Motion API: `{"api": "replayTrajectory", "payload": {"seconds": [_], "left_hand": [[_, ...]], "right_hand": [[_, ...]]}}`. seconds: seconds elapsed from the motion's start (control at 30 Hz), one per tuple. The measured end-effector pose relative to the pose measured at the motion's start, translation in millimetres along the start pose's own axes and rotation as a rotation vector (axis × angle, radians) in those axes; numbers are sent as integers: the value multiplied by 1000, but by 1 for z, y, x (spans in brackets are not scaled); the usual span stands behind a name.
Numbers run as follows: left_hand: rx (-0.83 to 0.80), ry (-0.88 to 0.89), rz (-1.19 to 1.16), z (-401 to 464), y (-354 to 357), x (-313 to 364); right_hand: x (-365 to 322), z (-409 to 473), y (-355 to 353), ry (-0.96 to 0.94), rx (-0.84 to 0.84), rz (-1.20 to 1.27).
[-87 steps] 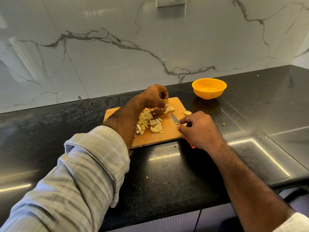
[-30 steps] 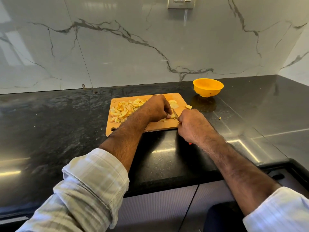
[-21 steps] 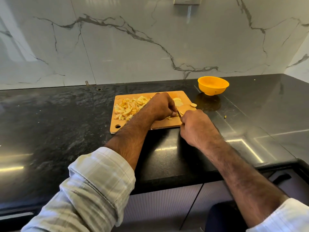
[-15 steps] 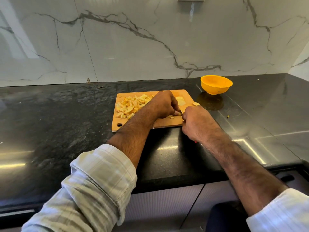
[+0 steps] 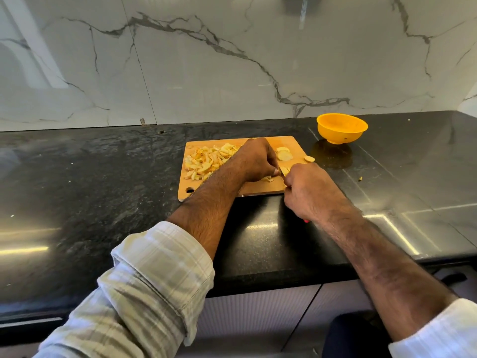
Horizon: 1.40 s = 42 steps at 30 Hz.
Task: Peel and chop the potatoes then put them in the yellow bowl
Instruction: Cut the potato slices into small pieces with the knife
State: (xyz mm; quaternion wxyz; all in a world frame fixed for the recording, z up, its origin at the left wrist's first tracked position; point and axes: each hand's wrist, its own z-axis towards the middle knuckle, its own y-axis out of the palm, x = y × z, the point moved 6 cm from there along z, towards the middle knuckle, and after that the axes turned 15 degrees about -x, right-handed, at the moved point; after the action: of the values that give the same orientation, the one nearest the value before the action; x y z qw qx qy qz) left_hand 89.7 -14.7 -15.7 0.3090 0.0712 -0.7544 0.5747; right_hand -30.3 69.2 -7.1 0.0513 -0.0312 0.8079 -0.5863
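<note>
Left hand [image 5: 255, 161] is curled down over a potato piece [image 5: 284, 170] near the front right of the cutting board [image 5: 260, 188], pinning it there, while the right hand [image 5: 307, 189] is wrapped round a knife [image 5: 281, 174], mostly hidden, with its blade right against that piece. A heap of chopped potato [image 5: 209, 161] covers the board's left half, a few slices [image 5: 283, 154] sit at its back right, and the yellow bowl [image 5: 341, 128] stands just past the board's back right corner on the black counter [image 5: 77, 189].
</note>
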Motion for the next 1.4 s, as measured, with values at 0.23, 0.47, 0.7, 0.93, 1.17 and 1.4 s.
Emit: {"api": "replayTrajectory", "payload": {"seconds": [0.23, 0.47, 0.7, 0.93, 1.17, 1.4], "left_hand": [[53, -51, 221, -2, 3, 4], [150, -160, 485, 11, 21, 24], [33, 1, 278, 15, 18, 12], [55, 36, 210, 17, 12, 1], [60, 23, 213, 20, 13, 4], [61, 22, 235, 18, 12, 3]], "right_hand": [[36, -6, -6, -93, 318, 247], [77, -14, -1, -57, 270, 317], [75, -12, -1, -81, 207, 293], [64, -11, 7, -65, 216, 267], [41, -17, 13, -25, 167, 220], [23, -6, -4, 14, 91, 168]]}}
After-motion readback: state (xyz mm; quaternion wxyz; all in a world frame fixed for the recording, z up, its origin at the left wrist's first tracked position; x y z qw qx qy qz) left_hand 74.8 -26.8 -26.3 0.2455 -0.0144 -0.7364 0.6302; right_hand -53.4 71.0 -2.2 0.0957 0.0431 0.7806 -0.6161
